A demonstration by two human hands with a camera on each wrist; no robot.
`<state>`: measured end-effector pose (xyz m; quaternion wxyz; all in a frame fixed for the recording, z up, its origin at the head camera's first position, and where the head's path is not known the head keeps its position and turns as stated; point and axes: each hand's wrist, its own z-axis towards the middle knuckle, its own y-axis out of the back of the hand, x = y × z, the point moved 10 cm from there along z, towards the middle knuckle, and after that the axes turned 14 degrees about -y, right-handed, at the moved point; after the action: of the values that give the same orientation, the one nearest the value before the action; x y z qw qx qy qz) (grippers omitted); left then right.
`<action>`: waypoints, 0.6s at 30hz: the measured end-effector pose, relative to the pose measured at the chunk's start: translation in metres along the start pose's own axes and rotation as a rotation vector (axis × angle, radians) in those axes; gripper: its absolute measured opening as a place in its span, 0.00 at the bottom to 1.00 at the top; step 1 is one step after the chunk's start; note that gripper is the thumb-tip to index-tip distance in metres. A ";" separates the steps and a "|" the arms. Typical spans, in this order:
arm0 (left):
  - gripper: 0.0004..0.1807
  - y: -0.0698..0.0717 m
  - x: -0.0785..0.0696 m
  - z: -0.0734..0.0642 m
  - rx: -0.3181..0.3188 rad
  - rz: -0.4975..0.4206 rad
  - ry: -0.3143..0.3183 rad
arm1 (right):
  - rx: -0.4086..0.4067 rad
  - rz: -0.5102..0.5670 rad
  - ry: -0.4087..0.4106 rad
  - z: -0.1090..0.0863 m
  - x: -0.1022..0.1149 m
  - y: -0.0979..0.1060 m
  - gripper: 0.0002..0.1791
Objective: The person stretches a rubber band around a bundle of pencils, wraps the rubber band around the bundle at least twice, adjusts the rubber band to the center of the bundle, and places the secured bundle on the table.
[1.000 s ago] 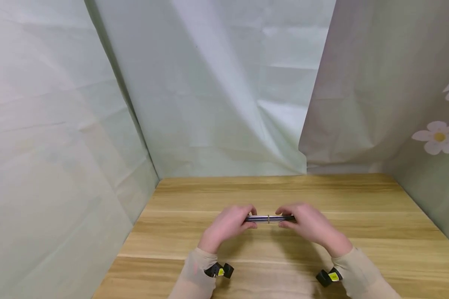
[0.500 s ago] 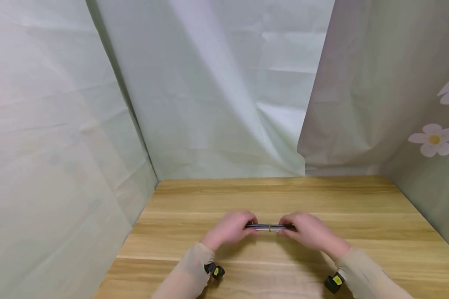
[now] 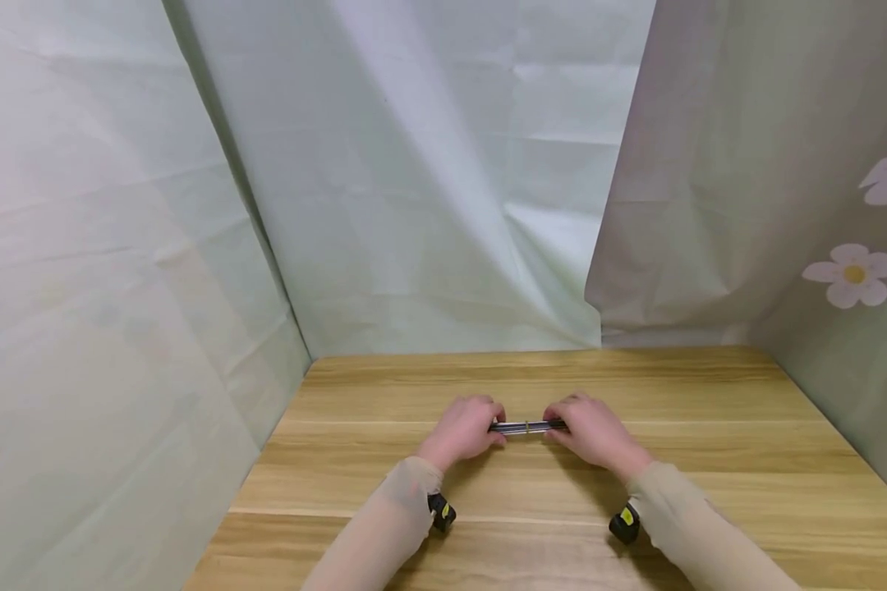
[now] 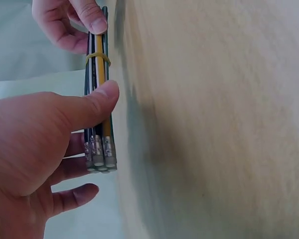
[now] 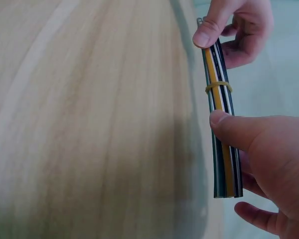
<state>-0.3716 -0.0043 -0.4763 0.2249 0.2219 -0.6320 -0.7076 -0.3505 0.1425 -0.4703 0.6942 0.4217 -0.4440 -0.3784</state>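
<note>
A bundle of several pencils (image 3: 516, 428), dark ones with a yellow and a pale one among them, lies sideways between both hands over the table. A tan rubber band (image 5: 219, 85) wraps its middle. My left hand (image 3: 464, 427) pinches the end with metal ferrules and erasers (image 4: 98, 157), thumb on the near side and fingers behind. At the other end, the unsharpened tips (image 5: 228, 194) stick out past my right hand (image 3: 591, 428), which grips the bundle between thumb and fingers.
The wood-grain table (image 3: 384, 386) is bounded by pale cloth hangings at the left and back (image 3: 429, 205). White flowers (image 3: 852, 275) decorate the hanging on the right. Small black devices (image 3: 442, 512) are strapped at both wrists.
Both hands, still holding the pencil bundle, first came slightly nearer and then moved farther out over the table. The bundle stays level, and the forearms have reached forward.
</note>
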 end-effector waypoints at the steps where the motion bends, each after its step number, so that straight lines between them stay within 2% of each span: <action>1: 0.14 -0.001 0.001 0.000 0.007 0.004 0.007 | 0.006 -0.004 -0.006 0.001 -0.001 -0.002 0.09; 7: 0.14 -0.010 0.006 0.000 0.028 0.016 0.030 | 0.037 -0.021 -0.026 0.003 -0.003 -0.013 0.08; 12: 0.15 -0.013 0.008 -0.002 0.030 -0.006 0.030 | 0.020 -0.020 -0.007 0.001 -0.002 -0.012 0.09; 18: 0.25 -0.014 0.011 -0.010 0.054 -0.055 -0.008 | 0.070 -0.024 0.036 -0.003 -0.006 -0.010 0.17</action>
<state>-0.3752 -0.0174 -0.4920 0.1969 0.2423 -0.6456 -0.6969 -0.3512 0.1448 -0.4819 0.6822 0.4577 -0.4397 -0.3631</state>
